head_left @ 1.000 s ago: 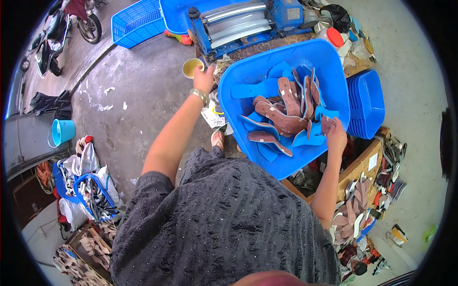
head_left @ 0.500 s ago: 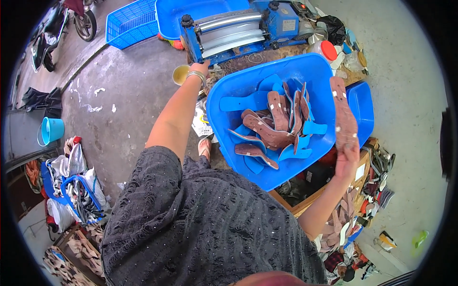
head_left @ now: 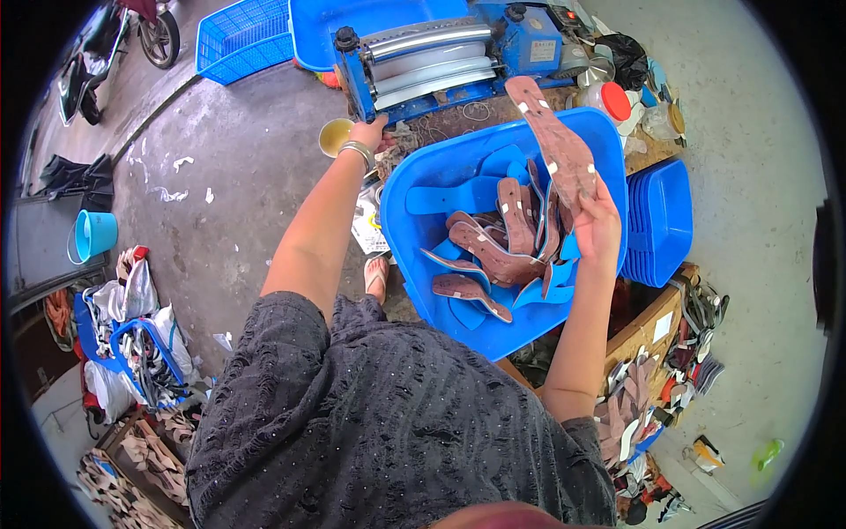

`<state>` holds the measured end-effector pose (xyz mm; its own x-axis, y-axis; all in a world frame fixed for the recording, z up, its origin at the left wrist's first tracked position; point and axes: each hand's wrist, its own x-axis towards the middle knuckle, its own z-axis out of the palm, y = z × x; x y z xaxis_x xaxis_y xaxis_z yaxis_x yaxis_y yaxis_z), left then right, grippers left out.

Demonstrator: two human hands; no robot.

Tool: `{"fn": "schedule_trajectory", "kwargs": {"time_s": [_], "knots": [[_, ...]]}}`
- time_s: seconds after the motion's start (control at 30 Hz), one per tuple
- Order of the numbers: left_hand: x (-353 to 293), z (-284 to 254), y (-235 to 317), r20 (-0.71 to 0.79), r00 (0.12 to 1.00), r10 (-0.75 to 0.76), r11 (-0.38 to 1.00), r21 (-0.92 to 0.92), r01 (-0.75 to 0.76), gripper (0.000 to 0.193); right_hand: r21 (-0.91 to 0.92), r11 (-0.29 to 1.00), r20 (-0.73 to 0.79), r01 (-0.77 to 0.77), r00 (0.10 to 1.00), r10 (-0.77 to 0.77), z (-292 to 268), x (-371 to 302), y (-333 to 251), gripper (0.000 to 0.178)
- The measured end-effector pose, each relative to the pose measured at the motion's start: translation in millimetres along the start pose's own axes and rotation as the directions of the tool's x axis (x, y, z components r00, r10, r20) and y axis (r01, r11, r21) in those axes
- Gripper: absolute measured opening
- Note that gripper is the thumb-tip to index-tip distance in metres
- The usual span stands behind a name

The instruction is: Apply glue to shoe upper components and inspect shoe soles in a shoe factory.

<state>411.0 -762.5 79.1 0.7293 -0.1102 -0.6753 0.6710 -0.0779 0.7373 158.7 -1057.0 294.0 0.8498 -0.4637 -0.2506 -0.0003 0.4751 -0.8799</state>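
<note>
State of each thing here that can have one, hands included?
Right hand: gripping the brown insole.
Brown insole: raised above the blue tub.
Blue tub: open, holding heaped insoles.
Left hand: at the roller machine's near left corner, grip unclear.
Roller machine: running or stopped, cannot tell.
Red-lidded jar: closed.
Blue tubs at right: nested.
Turquoise bucket: handle down.

a small footwear workshop, shown by the blue roller machine (head_left: 432, 70) at the cluttered bench's (head_left: 652, 157) left end, a tub (head_left: 410, 256) of sole-shaped pieces (head_left: 493, 256), and scraps (head_left: 167, 196) littering the concrete floor (head_left: 229, 176).
</note>
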Motion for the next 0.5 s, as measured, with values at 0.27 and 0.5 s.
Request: {"fn": "schedule_trajectory", "kwargs": {"time_s": [0.27, 0.5], "knots": [[-35, -3, 11, -0.001, 0.999, -0.051, 0.994, 0.101, 0.051, 0.062, -0.070, 0.996, 0.083, -0.057, 0.995, 0.062, 24, 59, 15, 0.048], [-121, 20, 28, 0.476, 0.806, 0.351, 0.655, 0.490, -0.575, 0.068, -0.118, 0.985, 0.080, -0.124, 0.988, 0.133, 30, 125, 31, 0.045]]}}
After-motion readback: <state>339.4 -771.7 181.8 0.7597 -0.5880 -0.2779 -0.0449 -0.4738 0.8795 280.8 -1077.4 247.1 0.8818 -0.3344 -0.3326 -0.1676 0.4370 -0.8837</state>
